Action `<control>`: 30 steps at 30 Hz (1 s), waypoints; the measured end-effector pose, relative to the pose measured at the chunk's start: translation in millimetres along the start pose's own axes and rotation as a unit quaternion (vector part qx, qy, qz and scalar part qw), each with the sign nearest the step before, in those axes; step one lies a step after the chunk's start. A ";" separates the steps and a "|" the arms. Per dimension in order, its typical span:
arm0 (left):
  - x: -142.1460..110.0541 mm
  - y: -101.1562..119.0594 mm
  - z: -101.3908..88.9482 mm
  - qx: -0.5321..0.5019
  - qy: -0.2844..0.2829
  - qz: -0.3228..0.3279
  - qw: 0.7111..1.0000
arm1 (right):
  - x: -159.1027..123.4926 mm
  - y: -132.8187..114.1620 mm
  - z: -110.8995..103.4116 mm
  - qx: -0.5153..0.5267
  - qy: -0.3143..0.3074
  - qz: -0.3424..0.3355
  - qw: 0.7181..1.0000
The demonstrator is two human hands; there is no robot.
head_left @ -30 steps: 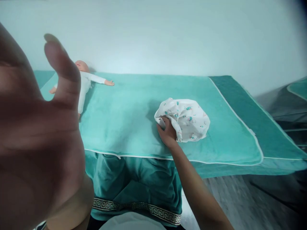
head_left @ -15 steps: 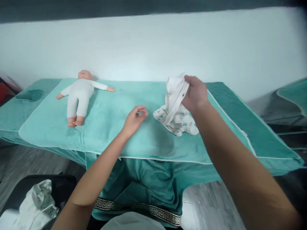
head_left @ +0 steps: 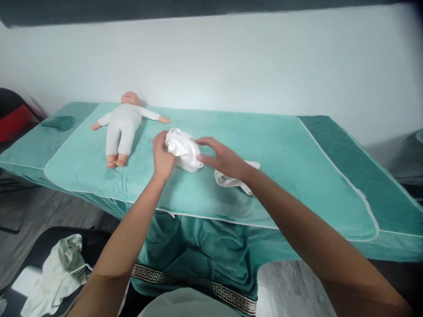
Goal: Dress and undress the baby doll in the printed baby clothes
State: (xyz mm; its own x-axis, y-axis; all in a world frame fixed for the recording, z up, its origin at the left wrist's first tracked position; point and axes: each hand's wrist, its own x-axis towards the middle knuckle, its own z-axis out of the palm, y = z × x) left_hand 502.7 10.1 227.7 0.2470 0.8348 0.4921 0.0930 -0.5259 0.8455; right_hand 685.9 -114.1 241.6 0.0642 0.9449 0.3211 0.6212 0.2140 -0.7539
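A white printed baby garment (head_left: 185, 149) is held bunched up above the teal bed cover (head_left: 280, 145). My left hand (head_left: 162, 155) grips its left side with the fingers closed. My right hand (head_left: 222, 158) pinches its right side; part of the cloth trails down onto the cover behind my right wrist. A baby doll (head_left: 123, 127) in a pale suit lies on its back at the far left of the cover, arms spread, about a hand's width from the garment.
The bed runs along a white wall and drops off at its near edge. A dark green folded cloth (head_left: 59, 122) lies at the far left end. On the floor at lower left, pale clothes (head_left: 59, 273) lie in a black container.
My right hand has carried the garment leftward and lower from the middle right of the bed. My left hand has come up and taken hold of it. The view has shifted slightly right.
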 end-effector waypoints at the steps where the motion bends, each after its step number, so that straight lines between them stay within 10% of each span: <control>1: 1.2 -2.1 -12.9 0.013 0.016 -0.004 1.000 | -14.8 19.7 7.6 -0.098 -0.021 0.017 0.995; 7: 4.9 -13.9 -57.9 0.070 0.042 -0.028 0.996 | -96.9 106.4 -9.1 -0.369 -0.072 0.138 0.916; 14: 9.1 -6.2 -58.9 0.127 -0.045 0.011 0.991 | -100.0 116.1 -77.3 -0.448 -0.153 0.296 0.829; 17: 11.1 4.3 -56.6 0.180 -0.119 0.065 0.974 | -77.6 74.1 -70.0 -0.393 -0.119 0.272 0.871; 21: 15.0 26.2 -44.1 0.278 -0.200 0.119 0.932 | -34.5 -14.5 -21.8 -0.038 -0.089 0.113 0.989; 25: 24.8 51.5 -38.1 0.329 -0.243 0.158 0.899 | 12.8 -61.8 17.3 -0.002 0.053 0.064 0.997; 30: 53.8 59.1 -64.5 0.283 -0.177 0.224 0.916 | 41.1 -60.8 -2.5 -0.168 0.113 0.022 0.979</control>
State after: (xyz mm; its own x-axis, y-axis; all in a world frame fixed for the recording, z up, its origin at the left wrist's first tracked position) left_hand 459.3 34.5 317.5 0.6711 0.4613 0.5804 0.3653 -0.8870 0.2826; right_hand 652.8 -88.8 302.1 0.2441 0.8647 0.4390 0.8331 0.0447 -0.5513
